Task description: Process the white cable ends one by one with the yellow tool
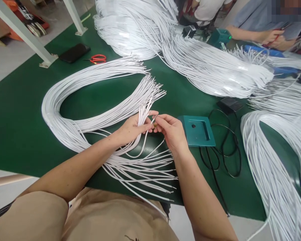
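Two forearms angle inward over the green table [22,113], bringing the hands nearly together just left of the one teal tray [197,132]. The left hand [132,130] closes around a bunch of white cables [142,115], thumb across it; the right hand [173,130] pinches a single cable end [153,119] between fingertips. One pair of red scissors [98,59] and one black phone [74,53] lie beyond the tray, well to its left; the bunched cables overlap too much to count.

The wire tip [155,117] at the right grip [172,130] is too small to read, and the white bundle [273,187] at four o'clock runs off-frame.
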